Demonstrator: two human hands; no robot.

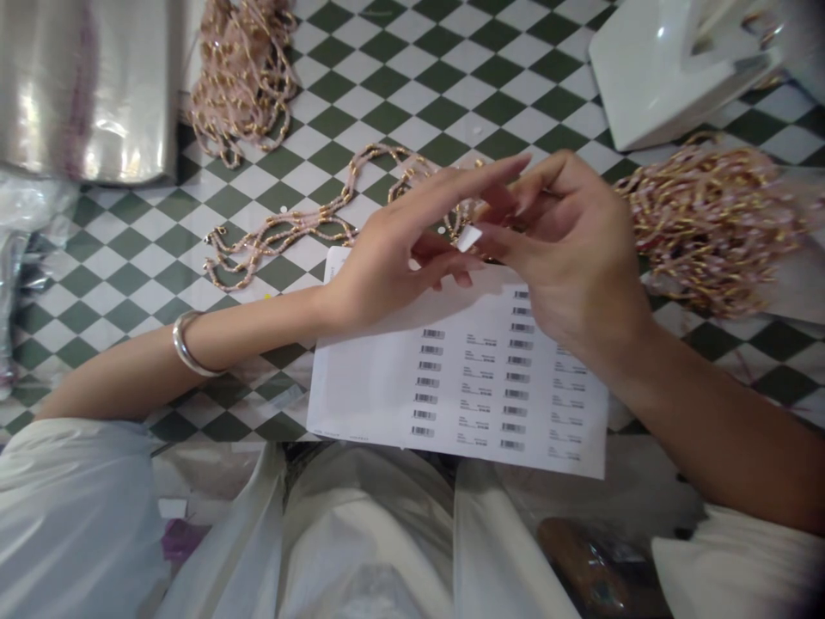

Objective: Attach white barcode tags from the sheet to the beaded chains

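Bench top [412, 112] is a green-and-white checkerboard, seen from above, with the person's white clothing along the bottom of the frame. A small white label [469, 239] sits between the two hands, just above the middle of the frame, its long axis running from lower left to upper right. It lies against the fingertips of the right hand [571, 258], with the fingers of the left hand [380, 275] just beside it, so the right hand appears nearer by a small margin. The right hand is partly curled, its fingers bent toward the label; whether they pinch it cannot be told from this view. The left hand is loosely open, palm down, with the index finger stretched toward the upper right and the lower fingers slightly bent. It hovers over the barcode sheet [457, 378], which lies tilted under both hands, with printed rows of barcodes facing up. A pink-and-gold beaded strand [277, 232] runs across the bench left of the hands, and its far end passes just behind the label. Further beaded strands form heaps at upper left [241, 77] and at right [712, 228]. A silver plastic package [83, 86] lies at upper left, and a white plastic object [676, 69] at upper right. A metal bangle [186, 344] circles the left wrist.
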